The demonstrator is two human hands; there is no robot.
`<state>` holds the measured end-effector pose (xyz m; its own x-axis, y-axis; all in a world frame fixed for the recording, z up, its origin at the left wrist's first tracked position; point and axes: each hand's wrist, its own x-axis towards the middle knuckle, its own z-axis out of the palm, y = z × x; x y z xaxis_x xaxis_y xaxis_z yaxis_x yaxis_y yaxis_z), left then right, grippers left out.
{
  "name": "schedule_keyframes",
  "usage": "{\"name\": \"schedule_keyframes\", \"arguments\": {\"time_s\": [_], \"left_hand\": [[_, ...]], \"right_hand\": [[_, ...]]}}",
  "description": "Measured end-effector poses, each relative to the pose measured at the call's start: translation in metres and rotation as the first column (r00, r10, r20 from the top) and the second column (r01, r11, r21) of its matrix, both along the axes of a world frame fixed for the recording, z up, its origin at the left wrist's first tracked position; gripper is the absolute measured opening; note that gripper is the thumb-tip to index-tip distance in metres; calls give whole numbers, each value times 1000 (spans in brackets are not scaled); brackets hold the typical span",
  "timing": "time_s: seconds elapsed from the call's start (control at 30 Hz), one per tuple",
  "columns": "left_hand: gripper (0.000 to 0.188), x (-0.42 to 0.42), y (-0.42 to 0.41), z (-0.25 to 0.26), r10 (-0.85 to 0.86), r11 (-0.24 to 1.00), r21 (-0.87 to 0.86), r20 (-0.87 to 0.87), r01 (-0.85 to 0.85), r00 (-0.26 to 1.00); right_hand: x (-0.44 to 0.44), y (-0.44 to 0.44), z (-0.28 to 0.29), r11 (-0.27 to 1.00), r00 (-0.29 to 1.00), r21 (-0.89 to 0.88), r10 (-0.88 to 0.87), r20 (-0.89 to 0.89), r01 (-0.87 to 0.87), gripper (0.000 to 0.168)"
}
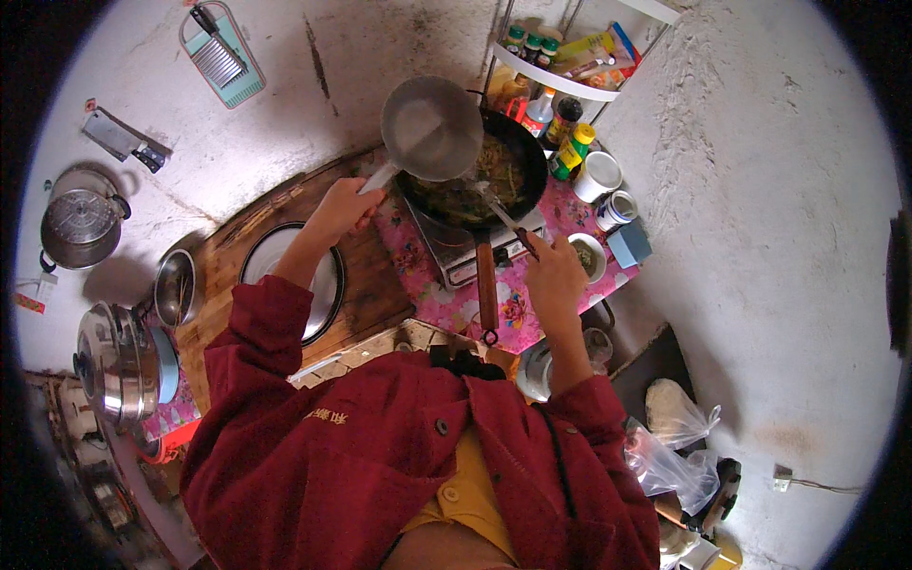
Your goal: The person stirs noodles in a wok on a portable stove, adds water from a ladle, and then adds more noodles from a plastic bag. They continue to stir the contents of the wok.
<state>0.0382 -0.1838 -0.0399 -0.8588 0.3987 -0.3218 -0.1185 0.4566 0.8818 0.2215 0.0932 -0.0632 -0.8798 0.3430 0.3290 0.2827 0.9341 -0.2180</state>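
My left hand point(345, 208) grips the light handle of a round grey water ladle point(431, 128). The ladle's bowl is above the left rim of a black frying pan point(531, 171) and hides part of it. Greenish-brown food point(499, 164) in liquid lies in the pan, which sits on a portable stove point(449, 260). My right hand point(558, 274) is closed around the dark handle of a cooking spatula point(502, 212), whose head reaches into the food. The pan's wooden handle point(486, 281) points towards me, untouched. Beside my right hand stands a white bowl point(597, 249) with green bits in it.
Seasoning bottles point(572, 153) and white tubs point(597, 177) line the right wall below a corner shelf point(559, 82). A large pan lid point(320, 285) lies on the wooden board point(377, 285) under my left forearm. A steamer pot point(117, 363) stands far left; a cleaver point(117, 134) hangs on the wall.
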Motion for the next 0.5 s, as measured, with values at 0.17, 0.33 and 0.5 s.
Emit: {"name": "schedule_keyframes", "arguments": {"time_s": [0.17, 0.33, 0.5], "left_hand": [[25, 0, -7, -5, 53, 996, 65, -7, -53, 999], [21, 2, -19, 2, 103, 952, 271, 147, -140, 984], [19, 2, -56, -12, 142, 874, 408, 306, -265, 941]], "right_hand": [[11, 2, 17, 995, 999, -98, -19, 28, 22, 30], [16, 10, 13, 978, 1000, -208, -11, 12, 13, 32], [11, 6, 5, 994, 1000, -109, 16, -19, -18, 32]]}}
